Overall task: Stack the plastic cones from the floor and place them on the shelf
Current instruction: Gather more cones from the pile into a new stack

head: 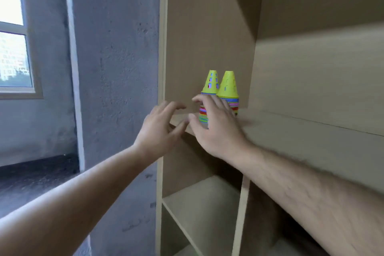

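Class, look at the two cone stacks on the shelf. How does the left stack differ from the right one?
The left stack stands nearer the shelf's side wall; the right stack stands beside it, further in. The left stack's top cone shows open holes with blue behind; the right stack's top cone shows only faint marks. The right hand covers more of the right stack's lower part. Both are upright, yellow-topped, with multicoloured rims.

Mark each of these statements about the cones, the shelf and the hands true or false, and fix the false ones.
1. Two cone stacks stand on the shelf. True: the left stack and the right stack.
2. The top cones are red. False: both are yellow-green.
3. The left hand grips a stack. False: it is open, beside the shelf edge.
4. The right hand is open in front of the stacks. True.
5. The stacks lie tipped over. False: both stand upright.
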The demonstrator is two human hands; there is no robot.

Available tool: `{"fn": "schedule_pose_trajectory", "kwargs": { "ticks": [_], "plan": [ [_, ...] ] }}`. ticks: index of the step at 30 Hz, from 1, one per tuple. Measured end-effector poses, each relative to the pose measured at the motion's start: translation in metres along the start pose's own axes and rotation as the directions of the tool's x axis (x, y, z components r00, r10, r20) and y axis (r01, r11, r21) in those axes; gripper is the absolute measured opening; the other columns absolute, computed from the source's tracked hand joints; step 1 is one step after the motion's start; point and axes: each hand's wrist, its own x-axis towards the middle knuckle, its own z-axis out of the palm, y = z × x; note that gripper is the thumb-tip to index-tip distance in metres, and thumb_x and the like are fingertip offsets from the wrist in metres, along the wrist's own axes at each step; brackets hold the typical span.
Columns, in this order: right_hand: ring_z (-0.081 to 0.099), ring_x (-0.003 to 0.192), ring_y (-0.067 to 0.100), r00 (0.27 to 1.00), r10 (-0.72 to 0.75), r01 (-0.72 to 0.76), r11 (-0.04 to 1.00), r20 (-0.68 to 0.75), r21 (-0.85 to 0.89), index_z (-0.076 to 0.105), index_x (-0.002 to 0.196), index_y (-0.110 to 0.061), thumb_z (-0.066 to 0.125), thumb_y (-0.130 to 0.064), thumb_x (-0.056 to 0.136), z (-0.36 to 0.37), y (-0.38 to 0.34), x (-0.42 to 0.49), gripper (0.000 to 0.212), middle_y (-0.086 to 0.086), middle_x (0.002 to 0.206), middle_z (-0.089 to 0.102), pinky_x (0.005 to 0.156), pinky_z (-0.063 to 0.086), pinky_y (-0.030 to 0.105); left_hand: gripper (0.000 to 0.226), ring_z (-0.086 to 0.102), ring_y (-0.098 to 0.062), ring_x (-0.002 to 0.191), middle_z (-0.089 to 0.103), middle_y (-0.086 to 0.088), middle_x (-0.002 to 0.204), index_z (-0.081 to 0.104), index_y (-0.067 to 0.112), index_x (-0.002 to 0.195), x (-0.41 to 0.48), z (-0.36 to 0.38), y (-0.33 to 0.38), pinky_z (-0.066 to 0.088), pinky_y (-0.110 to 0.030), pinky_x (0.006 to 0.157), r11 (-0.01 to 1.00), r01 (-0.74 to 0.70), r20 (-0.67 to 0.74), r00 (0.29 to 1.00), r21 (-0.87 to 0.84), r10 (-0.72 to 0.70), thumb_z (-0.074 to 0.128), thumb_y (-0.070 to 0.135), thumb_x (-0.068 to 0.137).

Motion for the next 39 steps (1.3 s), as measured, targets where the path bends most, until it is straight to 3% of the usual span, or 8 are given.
{"fn": "schedule_pose_trajectory", "kwargs": {
  "ticks": [5,12,16,20,25,31,33,39],
  "plan": [
    [0.052,0.113,0.018,0.999,-0.039,0.035,0.967,0.01,0.251,0.059,0.124,-0.02,0.049,-0.032,0.098,0.074,-0.084,-0.079,0.031,-0.005,0.119,0.061,0.098,0.04,0.034,0.03,0.057,-0.014,0.115,0.059,0.014,0.123,0.057,0.03,0.127,-0.135,-0.061,-0.037,0.047,-0.041,0.1,0.989,0.089,-0.031,0.996,0.121,-0.086,0.058,0.041,0.099],
    [0.053,0.117,0.02,0.918,-0.043,-0.134,0.902,0.393,0.411,0.06,0.128,-0.019,0.042,-0.035,0.101,0.2,-0.145,-0.279,0.035,-0.004,0.124,0.06,0.101,0.043,0.037,0.036,0.061,-0.021,0.114,0.063,0.007,0.128,0.06,0.024,0.131,-0.363,-0.079,-0.096,0.05,-0.041,0.095,0.858,0.42,-0.026,0.901,0.297,-0.432,0.06,0.036,0.097],
    [0.056,0.111,0.027,0.768,-0.034,-0.265,0.892,0.639,0.366,0.064,0.122,-0.014,0.042,-0.033,0.098,0.232,-0.161,-0.404,0.038,0.003,0.119,0.063,0.1,0.041,0.036,0.041,0.064,-0.028,0.109,0.067,-0.003,0.121,0.065,0.014,0.127,-0.488,-0.058,-0.095,0.054,-0.044,0.092,0.717,0.611,0.09,0.737,0.336,-0.67,0.054,0.038,0.095],
    [0.053,0.113,0.029,0.476,0.009,-0.345,0.922,0.879,0.177,0.062,0.124,-0.014,0.034,-0.038,0.097,0.219,-0.154,-0.523,0.046,0.005,0.12,0.062,0.098,0.044,0.044,0.035,0.064,-0.031,0.1,0.067,-0.004,0.113,0.066,0.014,0.116,-0.588,-0.024,-0.06,0.054,-0.043,0.084,0.571,0.719,0.212,0.534,0.396,-0.819,0.055,0.038,0.092],
    [0.048,0.108,0.025,0.186,-0.149,-0.133,0.975,0.971,0.175,0.055,0.119,-0.02,0.047,-0.031,0.089,0.206,-0.14,-0.594,0.033,0.001,0.119,0.054,0.095,0.044,0.042,0.038,0.061,-0.031,0.098,0.063,-0.004,0.109,0.065,0.015,0.11,-0.662,0.011,-0.021,0.052,-0.046,0.081,0.563,0.661,0.435,0.372,0.497,-0.82,0.051,0.039,0.084],
    [0.037,0.127,0.025,0.008,-0.274,0.053,0.96,0.962,0.273,0.063,0.112,-0.024,0.057,-0.031,0.085,0.214,-0.105,-0.601,0.029,-0.001,0.141,0.045,0.107,0.033,0.041,0.048,0.058,-0.033,0.103,0.06,-0.009,0.115,0.062,0.01,0.117,-0.696,0.013,-0.02,0.048,-0.045,0.084,0.648,0.511,0.623,0.25,0.565,-0.741,0.04,0.034,0.083],
    [0.032,0.132,0.024,-0.044,-0.282,0.096,0.954,0.958,0.285,0.067,0.108,-0.029,0.056,-0.032,0.086,0.221,-0.097,-0.599,0.025,-0.006,0.145,0.045,0.108,0.027,0.039,0.048,0.055,-0.033,0.113,0.058,-0.011,0.125,0.059,0.008,0.126,-0.703,0.011,-0.023,0.047,-0.045,0.094,0.67,0.471,0.666,0.207,0.574,-0.716,0.05,0.025,0.082],
    [0.041,0.116,0.02,-0.029,-0.33,0.166,0.929,0.943,0.33,0.056,0.114,-0.027,0.061,-0.04,0.086,0.232,-0.104,-0.604,0.031,-0.008,0.118,0.055,0.101,0.034,0.037,0.053,0.049,-0.028,0.124,0.049,-0.008,0.135,0.05,0.009,0.134,-0.706,0.019,-0.031,0.046,-0.043,0.103,0.59,0.574,0.67,0.094,0.568,-0.736,0.06,0.01,0.082]
  ]
}}
